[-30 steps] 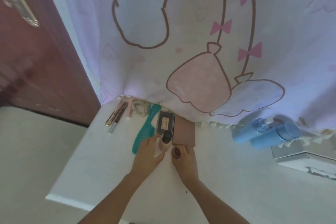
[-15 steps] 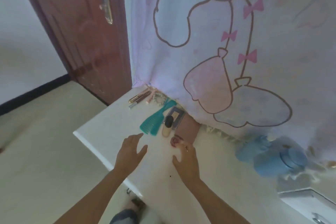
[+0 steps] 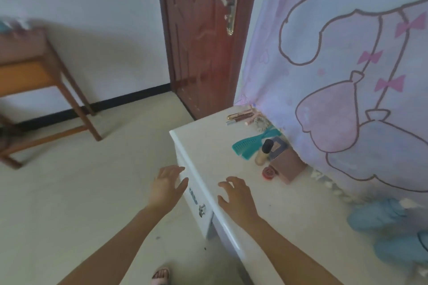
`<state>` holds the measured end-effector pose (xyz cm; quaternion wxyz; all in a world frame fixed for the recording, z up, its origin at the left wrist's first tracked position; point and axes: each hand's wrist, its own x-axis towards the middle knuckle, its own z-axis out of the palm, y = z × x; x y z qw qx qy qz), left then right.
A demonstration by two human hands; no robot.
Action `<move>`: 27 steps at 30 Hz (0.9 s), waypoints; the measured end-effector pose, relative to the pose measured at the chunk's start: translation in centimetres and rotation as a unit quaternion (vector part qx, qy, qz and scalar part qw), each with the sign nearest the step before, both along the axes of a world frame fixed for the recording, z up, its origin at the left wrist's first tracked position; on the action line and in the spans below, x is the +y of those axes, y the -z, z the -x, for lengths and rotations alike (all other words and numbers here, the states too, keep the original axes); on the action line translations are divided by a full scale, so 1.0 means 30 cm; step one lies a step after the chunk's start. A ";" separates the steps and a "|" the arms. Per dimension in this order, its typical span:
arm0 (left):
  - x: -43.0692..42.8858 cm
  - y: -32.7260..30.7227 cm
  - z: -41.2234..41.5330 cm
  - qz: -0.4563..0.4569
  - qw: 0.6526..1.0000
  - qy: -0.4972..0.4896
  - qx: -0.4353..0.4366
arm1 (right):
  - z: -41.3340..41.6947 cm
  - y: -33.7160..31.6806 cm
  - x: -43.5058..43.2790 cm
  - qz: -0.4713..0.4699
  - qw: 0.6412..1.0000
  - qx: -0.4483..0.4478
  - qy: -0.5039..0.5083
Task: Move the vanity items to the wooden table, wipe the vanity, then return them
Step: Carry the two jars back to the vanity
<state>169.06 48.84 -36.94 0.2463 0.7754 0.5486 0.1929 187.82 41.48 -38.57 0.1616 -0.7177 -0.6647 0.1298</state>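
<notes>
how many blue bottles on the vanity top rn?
2, both blurred, at the vanity's right end under the curtain: one blue bottle by the curtain hem, the other nearer the camera at the picture's right edge. More may sit out of frame.

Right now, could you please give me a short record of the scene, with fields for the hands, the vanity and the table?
Left hand: open, empty, off the vanity's edge, over the floor
Right hand: open, empty, over the vanity top
On vanity: tubes, comb, bottle, brown case, red jar, blurred blue bottles, along the curtain
Wooden table: across the floor, by the wall
</notes>
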 end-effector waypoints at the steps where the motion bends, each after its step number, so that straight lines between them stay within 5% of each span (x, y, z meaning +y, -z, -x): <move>1: 0.002 -0.003 0.055 -0.008 1.000 -0.019 0.005 | 0.045 -0.017 0.029 0.004 1.000 0.019 -0.016; 16: -0.064 -0.142 1.123 -0.073 0.922 -0.378 -0.048 | 1.070 -0.251 0.397 -0.027 0.951 0.026 -0.307; 27: -0.019 -0.218 1.742 -0.123 0.878 -0.459 -0.057 | 1.715 -0.330 0.549 -0.053 0.912 0.008 -0.407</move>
